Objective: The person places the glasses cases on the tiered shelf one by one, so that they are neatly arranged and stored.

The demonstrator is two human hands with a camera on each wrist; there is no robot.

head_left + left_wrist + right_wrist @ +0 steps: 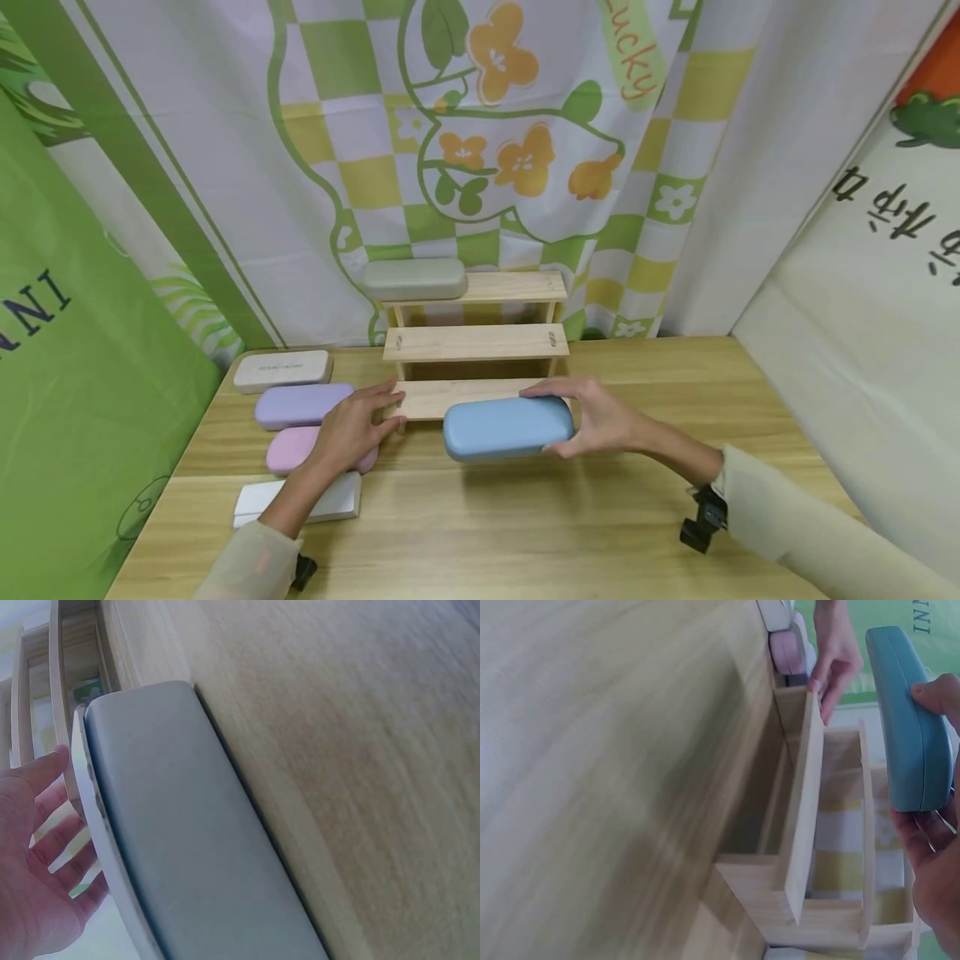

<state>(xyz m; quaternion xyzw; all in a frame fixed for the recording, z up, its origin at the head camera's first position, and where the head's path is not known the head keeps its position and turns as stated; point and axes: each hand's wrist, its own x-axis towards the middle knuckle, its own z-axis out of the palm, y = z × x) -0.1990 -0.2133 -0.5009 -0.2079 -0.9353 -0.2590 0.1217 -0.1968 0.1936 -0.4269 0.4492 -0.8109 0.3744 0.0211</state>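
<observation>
My right hand (596,417) grips the right end of a blue glasses case (508,428), thumb on the near side and fingers at the far side. The case is held above the front of the lowest step of a three-step wooden stand (477,342). At the left end of that step, my left hand (358,423) pinches the board between thumb and fingers. In the right wrist view the left hand (836,664) touches the step's end. A grey-green glasses case (415,279) lies on the top step's left part.
Left of the stand, a white case (282,371), a purple case (302,406), a pink case (288,450) and a silvery-white case (337,497) lie in a column on the wooden table (600,533). The left forearm passes over the lower ones. A patterned curtain (360,100) hangs behind.
</observation>
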